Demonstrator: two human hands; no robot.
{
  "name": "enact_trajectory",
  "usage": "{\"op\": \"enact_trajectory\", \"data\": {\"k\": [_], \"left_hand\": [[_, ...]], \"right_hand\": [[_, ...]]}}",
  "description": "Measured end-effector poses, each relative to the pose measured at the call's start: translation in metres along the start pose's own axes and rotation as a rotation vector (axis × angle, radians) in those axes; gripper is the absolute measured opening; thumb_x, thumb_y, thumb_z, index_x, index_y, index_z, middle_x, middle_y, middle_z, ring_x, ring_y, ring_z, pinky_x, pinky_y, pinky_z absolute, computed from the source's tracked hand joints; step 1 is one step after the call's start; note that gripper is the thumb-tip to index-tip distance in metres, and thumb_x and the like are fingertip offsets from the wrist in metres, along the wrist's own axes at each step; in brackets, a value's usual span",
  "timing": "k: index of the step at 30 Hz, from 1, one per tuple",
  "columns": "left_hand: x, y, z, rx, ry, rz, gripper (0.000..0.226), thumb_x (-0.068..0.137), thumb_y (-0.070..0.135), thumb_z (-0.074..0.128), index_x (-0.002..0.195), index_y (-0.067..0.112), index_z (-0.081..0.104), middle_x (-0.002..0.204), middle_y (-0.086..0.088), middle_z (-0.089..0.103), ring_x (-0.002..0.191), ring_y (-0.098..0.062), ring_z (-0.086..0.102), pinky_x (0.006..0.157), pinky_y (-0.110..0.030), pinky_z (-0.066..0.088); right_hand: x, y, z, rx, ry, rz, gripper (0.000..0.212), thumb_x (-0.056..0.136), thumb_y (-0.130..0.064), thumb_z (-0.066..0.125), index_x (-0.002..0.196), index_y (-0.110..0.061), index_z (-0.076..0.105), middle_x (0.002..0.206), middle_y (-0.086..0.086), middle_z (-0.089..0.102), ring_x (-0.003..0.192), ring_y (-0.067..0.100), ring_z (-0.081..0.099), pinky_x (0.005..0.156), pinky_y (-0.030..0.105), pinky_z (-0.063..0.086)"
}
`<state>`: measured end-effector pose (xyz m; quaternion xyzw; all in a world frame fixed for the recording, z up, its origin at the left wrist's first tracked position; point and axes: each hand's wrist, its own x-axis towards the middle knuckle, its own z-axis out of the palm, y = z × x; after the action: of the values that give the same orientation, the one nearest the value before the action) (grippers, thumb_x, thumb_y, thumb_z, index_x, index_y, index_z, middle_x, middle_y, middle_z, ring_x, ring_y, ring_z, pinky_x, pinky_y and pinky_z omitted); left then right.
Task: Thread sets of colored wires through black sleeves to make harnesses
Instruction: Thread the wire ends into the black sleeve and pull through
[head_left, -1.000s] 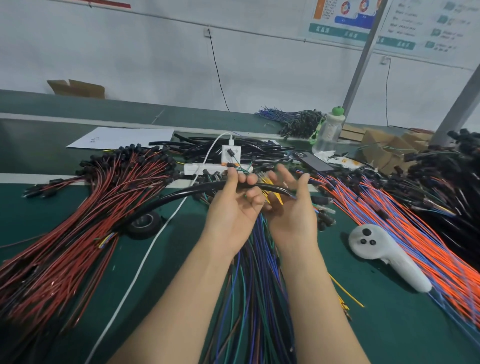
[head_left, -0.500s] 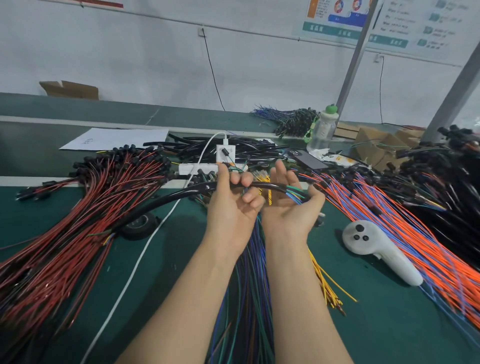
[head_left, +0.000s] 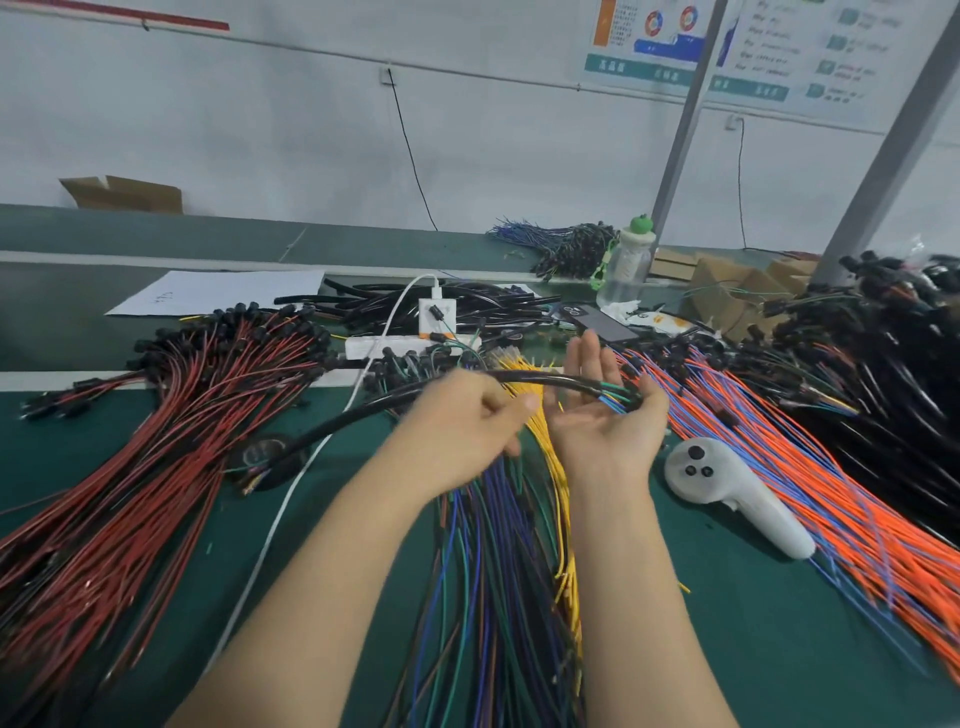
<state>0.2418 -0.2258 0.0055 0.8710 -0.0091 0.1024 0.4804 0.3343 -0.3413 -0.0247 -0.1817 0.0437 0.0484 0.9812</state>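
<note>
A long black sleeve (head_left: 363, 410) arcs above the green table from a tape roll at the left to my hands. My left hand (head_left: 467, 421), blurred by motion, grips the sleeve with curled fingers. Green, blue and orange wire ends (head_left: 613, 397) stick out of the sleeve's right end. They lie across the upturned palm of my right hand (head_left: 602, 421), whose fingers are straight, and reach the base of its thumb. Under my forearms lies a pile of blue and green wires (head_left: 493, 571) with a strand of yellow wires (head_left: 545, 447).
Red-and-black leads (head_left: 156, 441) cover the left of the table and orange-and-blue leads (head_left: 779, 467) the right. A white controller (head_left: 727, 493) lies beside my right wrist. Behind my hands are a power strip (head_left: 395, 345), loose black sleeves (head_left: 467, 306), a phone (head_left: 597, 322) and a bottle (head_left: 628, 265).
My right hand has opened out and shifted right, and more colored wire shows past the sleeve's end. My left hand has slid along the sleeve. The yellow wires are now uncovered.
</note>
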Motion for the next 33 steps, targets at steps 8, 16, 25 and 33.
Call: {"op": "enact_trajectory", "data": {"k": [8, 16, 25, 33], "left_hand": [[0.017, -0.020, -0.001, 0.416, -0.048, 0.234, 0.031, 0.099, 0.042, 0.032, 0.078, 0.026, 0.046, 0.069, 0.004, 0.056, 0.065, -0.017, 0.056, 0.062, -0.033, 0.042], [0.028, 0.011, 0.002, 0.629, -0.098, 0.354, 0.036, 0.099, 0.045, 0.030, 0.069, 0.029, 0.042, 0.059, 0.009, 0.046, 0.057, -0.010, 0.047, 0.055, -0.033, 0.035], [0.106, 0.182, 0.002, 0.552, 0.367, 0.464, 0.040, 0.102, 0.034, 0.033, 0.104, 0.009, 0.063, 0.087, -0.008, 0.056, 0.080, -0.027, 0.054, 0.065, -0.028, 0.038], [0.164, 0.317, 0.170, -0.663, 0.078, 0.336, 0.023, 0.096, 0.001, 0.033, 0.105, -0.006, 0.053, 0.074, -0.013, 0.055, 0.062, -0.025, 0.054, 0.054, -0.022, 0.038]], "right_hand": [[-0.020, -0.017, 0.003, -0.020, 0.069, 0.097, 0.033, 0.097, -0.033, 0.034, 0.092, -0.011, 0.058, 0.079, 0.006, 0.075, 0.086, 0.020, 0.069, 0.078, 0.031, 0.044], [-0.028, -0.023, 0.011, -0.339, 0.022, 0.130, 0.033, 0.093, -0.031, 0.034, 0.085, -0.011, 0.059, 0.080, 0.008, 0.075, 0.077, 0.020, 0.070, 0.079, 0.032, 0.043], [-0.039, -0.089, 0.071, -0.761, -0.369, -0.183, 0.047, 0.101, -0.048, 0.032, 0.129, -0.014, 0.046, 0.101, 0.006, 0.069, 0.091, 0.020, 0.066, 0.086, 0.035, 0.049], [-0.026, -0.263, 0.068, -1.653, 0.317, -1.211, 0.043, 0.088, -0.002, 0.042, 0.128, -0.015, 0.054, 0.107, 0.005, 0.067, 0.100, 0.028, 0.059, 0.076, 0.033, 0.036]]}}
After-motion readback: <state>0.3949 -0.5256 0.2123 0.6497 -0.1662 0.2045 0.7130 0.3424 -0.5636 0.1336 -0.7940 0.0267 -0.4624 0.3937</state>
